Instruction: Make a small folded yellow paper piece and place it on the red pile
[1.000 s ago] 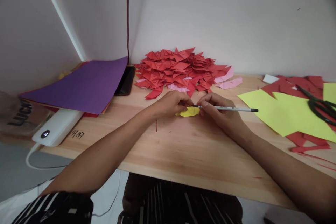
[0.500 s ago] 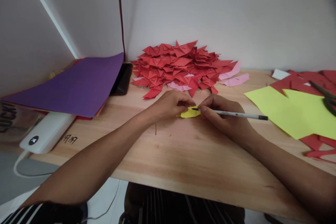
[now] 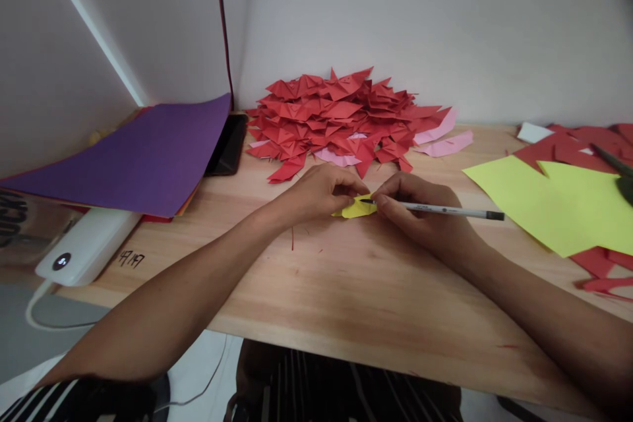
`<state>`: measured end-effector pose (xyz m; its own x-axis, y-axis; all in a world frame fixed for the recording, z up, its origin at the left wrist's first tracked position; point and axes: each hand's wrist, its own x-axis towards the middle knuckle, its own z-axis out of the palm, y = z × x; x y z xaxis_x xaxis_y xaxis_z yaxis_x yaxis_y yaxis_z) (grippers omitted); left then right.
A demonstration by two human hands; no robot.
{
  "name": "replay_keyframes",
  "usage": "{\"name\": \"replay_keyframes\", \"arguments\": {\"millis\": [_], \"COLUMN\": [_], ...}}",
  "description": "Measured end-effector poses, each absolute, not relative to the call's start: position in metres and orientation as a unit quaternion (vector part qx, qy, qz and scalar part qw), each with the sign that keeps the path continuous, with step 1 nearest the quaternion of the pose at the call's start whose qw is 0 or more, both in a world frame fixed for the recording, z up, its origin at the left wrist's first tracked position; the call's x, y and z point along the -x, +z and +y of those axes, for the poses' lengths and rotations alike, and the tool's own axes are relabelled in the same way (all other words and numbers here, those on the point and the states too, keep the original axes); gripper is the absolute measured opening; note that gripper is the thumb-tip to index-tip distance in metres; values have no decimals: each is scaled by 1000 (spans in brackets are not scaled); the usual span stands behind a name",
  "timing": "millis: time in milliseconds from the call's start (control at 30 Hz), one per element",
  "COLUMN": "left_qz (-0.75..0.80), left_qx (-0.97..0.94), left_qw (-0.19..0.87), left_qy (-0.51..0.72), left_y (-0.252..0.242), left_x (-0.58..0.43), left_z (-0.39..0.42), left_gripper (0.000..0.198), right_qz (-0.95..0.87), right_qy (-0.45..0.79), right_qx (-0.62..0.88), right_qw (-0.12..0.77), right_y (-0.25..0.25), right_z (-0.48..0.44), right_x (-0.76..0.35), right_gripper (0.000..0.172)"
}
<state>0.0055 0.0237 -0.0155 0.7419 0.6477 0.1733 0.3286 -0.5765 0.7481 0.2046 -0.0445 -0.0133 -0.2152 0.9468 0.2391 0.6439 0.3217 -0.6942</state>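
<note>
A small folded piece of yellow paper (image 3: 360, 210) lies on the wooden table, pinned at its left and far side by the fingers of my left hand (image 3: 329, 192). My right hand (image 3: 420, 204) grips a slim grey pen (image 3: 445, 210) near its tip, the black cap end pointing right. The pen's dark tip touches the yellow paper close to my left thumb. Just beyond both hands rises a large heap of folded red paper pieces (image 3: 336, 115), with a few pink paper pieces (image 3: 448, 144) among and beside it.
Yellow sheets (image 3: 558, 204) lie at the right over red paper scraps (image 3: 596, 264), with dark-handled scissors (image 3: 624, 184) on top. At the left, purple paper (image 3: 143, 158) covers part of a white power bank (image 3: 86, 250) and a black phone (image 3: 228, 148). The table's front edge is near me.
The pen tip has shifted slightly left over the yellow paper. My left hand keeps its hold, and the whole view has tilted a little.
</note>
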Motion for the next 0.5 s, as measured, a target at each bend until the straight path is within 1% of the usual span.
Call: {"name": "replay_keyframes", "arguments": {"millis": [500], "left_qz": [280], "left_qx": [-860], "left_qw": [364], "left_qy": [221], "left_y": [-16], "left_x": [-6], "left_z": [25], "left_gripper": [29], "right_qz": [-755], "right_qy": [217], "right_qx": [530], "right_qw": [318], "right_y": [-16], "right_z": [-43], "right_x": [-206], "right_gripper": [11]}}
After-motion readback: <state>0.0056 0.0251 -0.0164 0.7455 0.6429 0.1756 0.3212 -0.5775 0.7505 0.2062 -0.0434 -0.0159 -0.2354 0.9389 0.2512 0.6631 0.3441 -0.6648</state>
